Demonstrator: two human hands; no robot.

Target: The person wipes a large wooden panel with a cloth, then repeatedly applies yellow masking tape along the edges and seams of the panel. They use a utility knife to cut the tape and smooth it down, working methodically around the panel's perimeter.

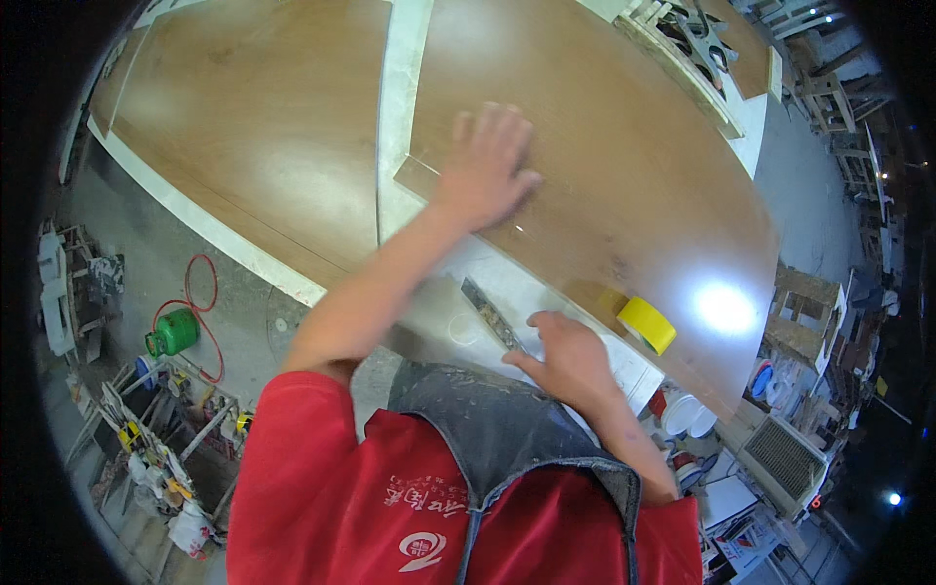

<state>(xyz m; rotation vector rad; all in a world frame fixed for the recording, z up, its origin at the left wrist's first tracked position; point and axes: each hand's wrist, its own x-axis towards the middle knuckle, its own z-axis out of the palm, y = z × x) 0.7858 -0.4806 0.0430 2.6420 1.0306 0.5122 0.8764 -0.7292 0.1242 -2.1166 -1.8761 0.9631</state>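
My left hand [487, 166] lies palm down on a glossy brown panel [604, 156], fingers stretched out, near a narrow strip at the panel's left edge. Closer to my body, my right hand [573, 363] is low over the white surface [522, 278], thumb and forefinger apart. Just left of it lies a flat, narrow, dirt-stained bar [492, 314], whose near end comes close to my thumb; I cannot make out exactly what tool it is. Some right fingers are hidden beneath the hand. A yellow roll of tape [646, 325] sits on the panel, right of my right hand.
Another brown panel [263, 127] spreads out at the left, edged in white. A green gas cylinder [174, 332] with a red hose stands on the floor, beside a cluttered rack [161, 439]. White buckets [684, 414] and a grille-fronted unit [783, 456] are at the lower right.
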